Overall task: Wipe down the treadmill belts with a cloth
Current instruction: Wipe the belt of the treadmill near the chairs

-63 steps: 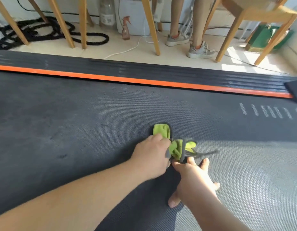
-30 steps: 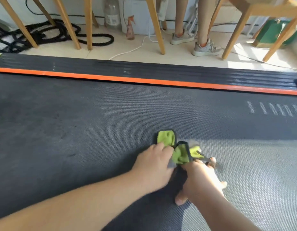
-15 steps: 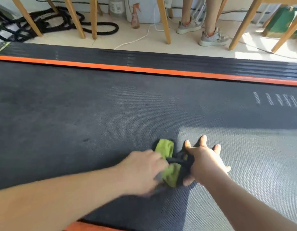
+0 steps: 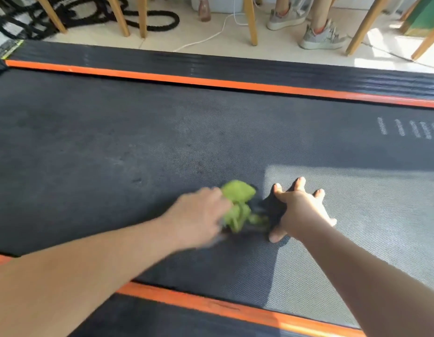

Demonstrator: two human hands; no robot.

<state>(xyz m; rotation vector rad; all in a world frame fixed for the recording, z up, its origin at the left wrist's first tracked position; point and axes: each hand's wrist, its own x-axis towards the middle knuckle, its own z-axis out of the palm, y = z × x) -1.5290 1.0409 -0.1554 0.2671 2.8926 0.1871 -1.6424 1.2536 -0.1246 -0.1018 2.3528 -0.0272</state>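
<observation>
The floor (image 4: 279, 48) is pale, with a bright patch of sun (image 4: 381, 41) on the right. Wooden chair legs (image 4: 250, 20) stand on it, near a thick black rope (image 4: 160, 20), a white cable (image 4: 211, 34) and a brown spray bottle (image 4: 204, 8). Someone in grey shoes (image 4: 323, 36) stands at the back.

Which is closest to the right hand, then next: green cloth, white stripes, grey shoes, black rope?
1. Green cloth, just left of the right hand.
2. White stripes, on the belt, right.
3. Grey shoes, on the floor beyond.
4. Black rope, far left floor.
</observation>
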